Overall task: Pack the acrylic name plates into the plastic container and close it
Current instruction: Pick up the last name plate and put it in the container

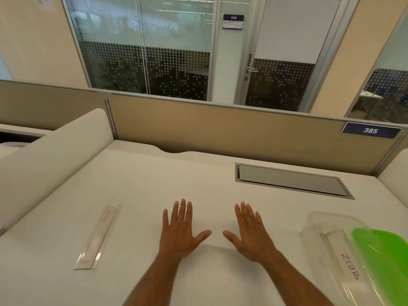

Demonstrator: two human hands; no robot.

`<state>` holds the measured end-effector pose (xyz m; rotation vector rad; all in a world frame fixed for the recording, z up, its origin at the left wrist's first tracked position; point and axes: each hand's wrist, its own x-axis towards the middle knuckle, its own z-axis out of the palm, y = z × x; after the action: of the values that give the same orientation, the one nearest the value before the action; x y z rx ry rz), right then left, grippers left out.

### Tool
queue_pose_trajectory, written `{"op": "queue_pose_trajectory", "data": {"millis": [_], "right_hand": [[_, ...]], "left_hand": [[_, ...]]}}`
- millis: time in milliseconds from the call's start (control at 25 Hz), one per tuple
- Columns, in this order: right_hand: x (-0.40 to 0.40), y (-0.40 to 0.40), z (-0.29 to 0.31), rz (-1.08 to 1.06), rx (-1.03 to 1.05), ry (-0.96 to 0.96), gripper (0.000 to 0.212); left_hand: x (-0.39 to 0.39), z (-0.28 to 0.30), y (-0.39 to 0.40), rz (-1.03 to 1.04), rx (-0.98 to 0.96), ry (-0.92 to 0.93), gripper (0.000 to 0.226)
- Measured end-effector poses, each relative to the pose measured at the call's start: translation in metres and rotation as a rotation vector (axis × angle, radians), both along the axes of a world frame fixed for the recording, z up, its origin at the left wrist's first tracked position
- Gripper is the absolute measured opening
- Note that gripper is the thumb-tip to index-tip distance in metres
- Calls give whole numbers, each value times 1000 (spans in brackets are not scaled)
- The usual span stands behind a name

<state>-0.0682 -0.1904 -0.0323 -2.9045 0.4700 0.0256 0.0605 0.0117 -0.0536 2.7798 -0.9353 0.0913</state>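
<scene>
Both hands lie flat, palms down, on the white desk [198, 177]. My left hand [181, 230] and my right hand [249, 233] have straight, spread fingers and hold nothing. A clear acrylic name plate [97, 235] with red lettering lies on the desk to the left of my left hand. At the right edge stands a clear plastic container [326, 230]; inside it lies another name plate [346, 268] marked "ZEBRA". A green lid [384, 257] rests tilted over the container's right part and leaves the left part uncovered.
A grey cable hatch [291, 180] is set into the desk at the back right. A beige partition [220, 129] with a "385" label [371, 130] closes off the back. A white side screen [50, 160] rises on the left.
</scene>
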Motion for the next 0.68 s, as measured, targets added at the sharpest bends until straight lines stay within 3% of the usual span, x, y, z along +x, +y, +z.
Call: {"op": "queue_pose_trajectory", "data": {"millis": [520, 680], "right_hand": [[120, 136, 6, 389, 13, 17, 86], [151, 172, 11, 499, 37, 7, 92]], "left_hand": [[72, 21, 129, 309, 28, -75, 110], [88, 27, 160, 377, 58, -92, 104]]}}
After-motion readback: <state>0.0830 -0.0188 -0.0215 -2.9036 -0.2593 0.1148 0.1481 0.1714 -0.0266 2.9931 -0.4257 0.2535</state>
